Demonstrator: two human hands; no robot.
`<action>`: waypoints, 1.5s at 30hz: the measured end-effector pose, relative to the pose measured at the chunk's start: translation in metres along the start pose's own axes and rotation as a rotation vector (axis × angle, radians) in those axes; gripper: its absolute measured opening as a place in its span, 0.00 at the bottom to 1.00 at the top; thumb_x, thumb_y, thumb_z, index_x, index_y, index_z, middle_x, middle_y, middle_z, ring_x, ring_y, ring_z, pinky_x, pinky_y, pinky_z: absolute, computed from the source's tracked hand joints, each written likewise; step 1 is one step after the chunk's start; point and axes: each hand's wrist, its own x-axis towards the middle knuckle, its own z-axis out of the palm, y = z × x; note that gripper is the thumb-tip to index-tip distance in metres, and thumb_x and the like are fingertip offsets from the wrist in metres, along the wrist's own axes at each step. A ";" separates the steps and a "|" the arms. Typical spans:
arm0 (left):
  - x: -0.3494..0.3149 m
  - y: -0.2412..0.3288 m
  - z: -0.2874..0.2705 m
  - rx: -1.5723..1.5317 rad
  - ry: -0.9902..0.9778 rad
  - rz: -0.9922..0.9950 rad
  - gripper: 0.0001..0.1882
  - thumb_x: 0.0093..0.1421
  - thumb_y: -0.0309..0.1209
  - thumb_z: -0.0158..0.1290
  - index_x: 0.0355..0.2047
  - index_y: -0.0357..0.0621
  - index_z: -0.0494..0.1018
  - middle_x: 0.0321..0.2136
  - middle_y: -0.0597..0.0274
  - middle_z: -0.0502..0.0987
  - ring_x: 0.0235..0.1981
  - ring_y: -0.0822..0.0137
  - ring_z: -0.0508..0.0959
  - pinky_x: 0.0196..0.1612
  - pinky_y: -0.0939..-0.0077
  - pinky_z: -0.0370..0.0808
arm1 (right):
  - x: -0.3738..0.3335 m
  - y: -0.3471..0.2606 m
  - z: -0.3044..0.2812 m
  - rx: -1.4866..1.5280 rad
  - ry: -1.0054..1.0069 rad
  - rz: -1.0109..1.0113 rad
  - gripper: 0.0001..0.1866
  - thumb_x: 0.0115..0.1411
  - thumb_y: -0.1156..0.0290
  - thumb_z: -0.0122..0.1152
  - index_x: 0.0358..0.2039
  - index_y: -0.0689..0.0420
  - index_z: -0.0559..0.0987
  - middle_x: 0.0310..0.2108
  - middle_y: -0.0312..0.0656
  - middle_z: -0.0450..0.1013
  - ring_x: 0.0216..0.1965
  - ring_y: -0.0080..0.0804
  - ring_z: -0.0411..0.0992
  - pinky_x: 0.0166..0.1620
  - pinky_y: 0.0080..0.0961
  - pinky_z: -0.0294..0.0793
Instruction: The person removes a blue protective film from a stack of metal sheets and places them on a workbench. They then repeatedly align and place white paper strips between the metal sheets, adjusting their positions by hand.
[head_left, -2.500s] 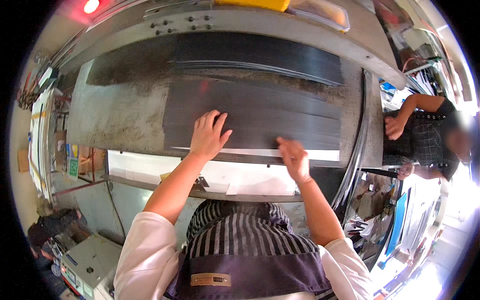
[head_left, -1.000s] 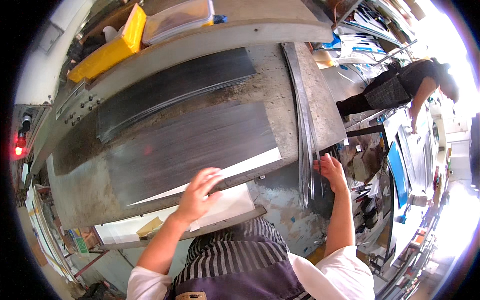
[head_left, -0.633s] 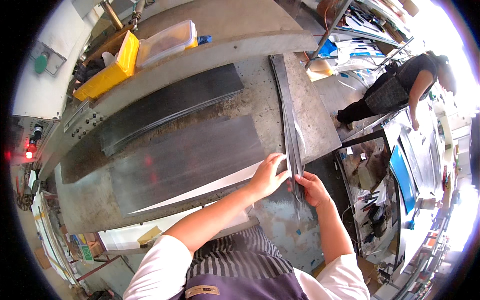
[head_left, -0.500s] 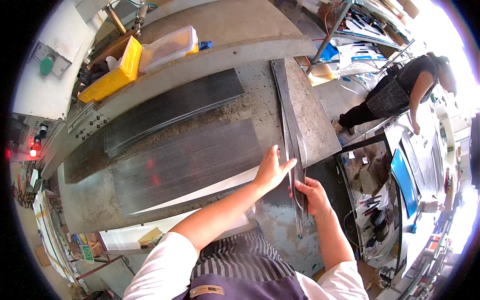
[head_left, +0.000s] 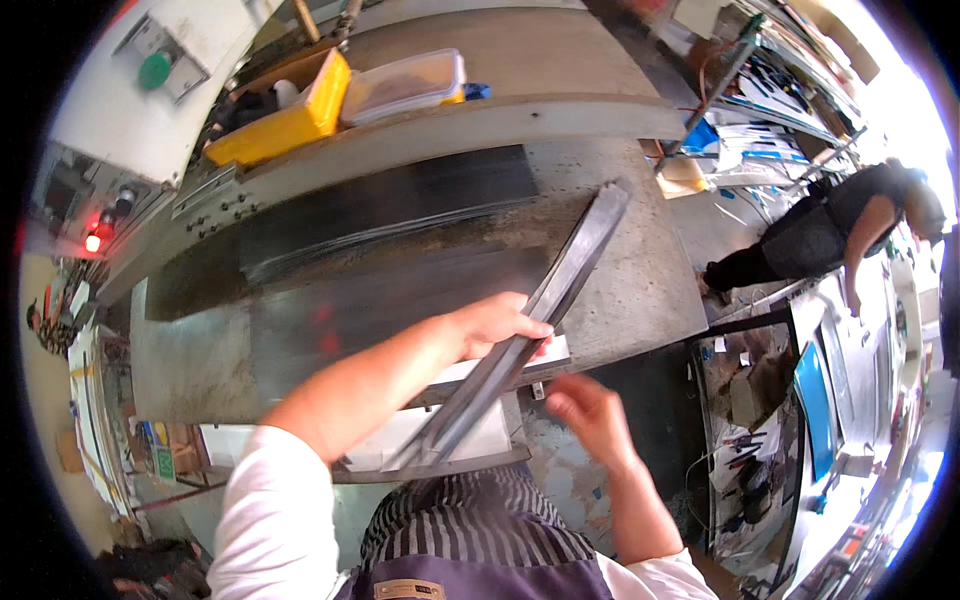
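My left hand [head_left: 488,322] is closed around the middle of a bundle of long, thin dark grey strips [head_left: 578,252]. The bundle lies slantwise over the right part of the worktable [head_left: 645,285], with its lower end reaching past the front edge toward my apron. My right hand [head_left: 592,412] is off the strips, just right of them and beyond the table's front edge. Motion smears its fingers. Left of the bundle, a wide dark sheet [head_left: 375,300] lies flat, with a white strip [head_left: 545,352] along its near edge. Behind it rests a stack of dark sheets [head_left: 400,205].
A long machine beam [head_left: 560,118] crosses behind the table. Behind it stand a yellow bin [head_left: 318,122] and a lidded plastic box [head_left: 405,88]. To the left are a green button [head_left: 155,70] and a lit red lamp [head_left: 94,242]. Another person [head_left: 820,230] bends at the right-hand bench.
The strips have swung from nearly upright to slantwise, their lower end moving left. My left hand has taken hold of them; my right hand has let go. The view has shifted slightly.
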 end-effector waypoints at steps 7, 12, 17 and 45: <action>-0.096 0.003 -0.019 0.178 -0.067 -0.146 0.13 0.60 0.25 0.58 0.43 0.37 0.69 0.32 0.61 0.77 0.30 0.72 0.78 0.34 0.74 0.77 | 0.134 -0.026 -0.043 -1.166 0.218 -0.771 0.46 0.44 0.78 0.67 0.65 0.52 0.61 0.65 0.48 0.57 0.68 0.48 0.53 0.70 0.48 0.48; -0.134 0.010 -0.086 0.657 -0.053 -0.022 0.21 0.55 0.28 0.61 0.47 0.33 0.70 0.31 0.60 0.79 0.28 0.72 0.78 0.39 0.73 0.76 | 0.179 -0.037 -0.015 -1.046 0.105 -1.047 0.34 0.45 0.85 0.57 0.57 0.57 0.71 0.49 0.48 0.70 0.54 0.47 0.68 0.66 0.48 0.59; -0.178 0.037 -0.180 1.310 0.332 0.044 0.28 0.50 0.33 0.65 0.49 0.34 0.71 0.39 0.51 0.80 0.43 0.56 0.79 0.47 0.63 0.74 | 0.216 -0.093 0.048 -1.098 0.093 -1.136 0.33 0.48 0.82 0.58 0.58 0.54 0.71 0.46 0.47 0.68 0.51 0.45 0.68 0.62 0.43 0.65; -0.110 -0.022 -0.236 1.590 1.161 0.393 0.26 0.70 0.44 0.41 0.66 0.51 0.61 0.70 0.63 0.52 0.71 0.60 0.52 0.71 0.57 0.49 | 0.367 -0.033 0.011 -0.983 0.718 -0.330 0.18 0.61 0.64 0.58 0.51 0.55 0.78 0.51 0.56 0.70 0.55 0.54 0.66 0.56 0.45 0.68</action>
